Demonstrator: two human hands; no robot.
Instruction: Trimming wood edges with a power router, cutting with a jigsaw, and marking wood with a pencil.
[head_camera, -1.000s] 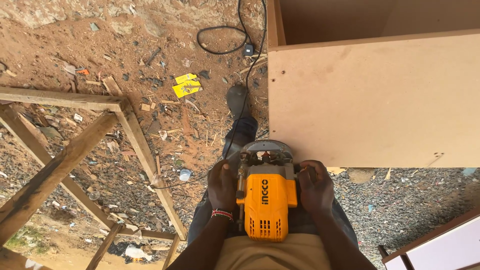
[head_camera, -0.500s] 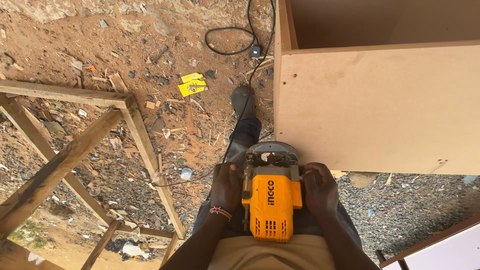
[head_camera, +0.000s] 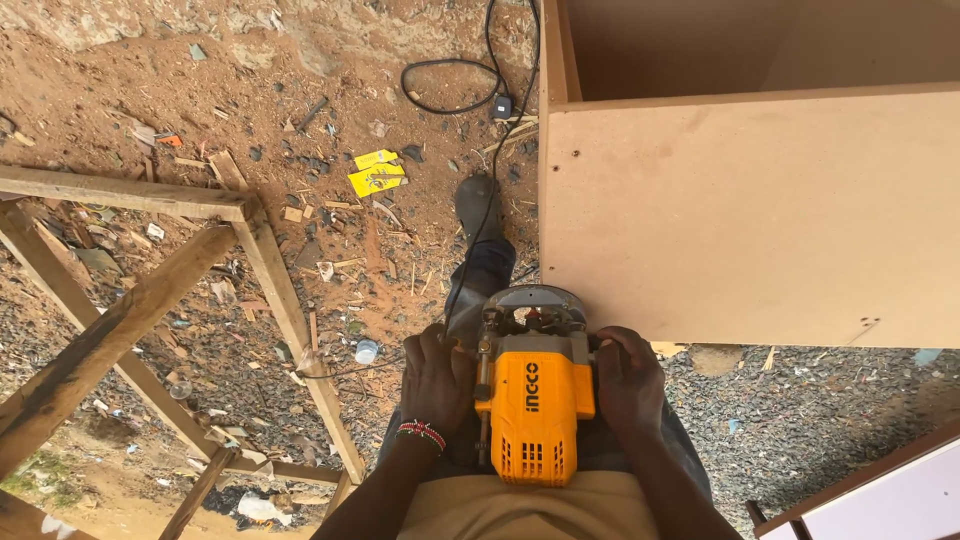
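Two hands gripping orange router, base pointing away, body lengthwise

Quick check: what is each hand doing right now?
Left hand: closed on the orange router's left side.
Right hand: closed on its right side.

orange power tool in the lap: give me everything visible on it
The orange power tool looks like a router: boxy orange plastic motor housing with vent slots at the near end, a round grey metal base at the far end, pointing away from the person. It lies across the person's lap, over the trousers. The left hand and right hand grip its sides. A black cable seems to run from it along the dirt ground. Whether it is running cannot be told.
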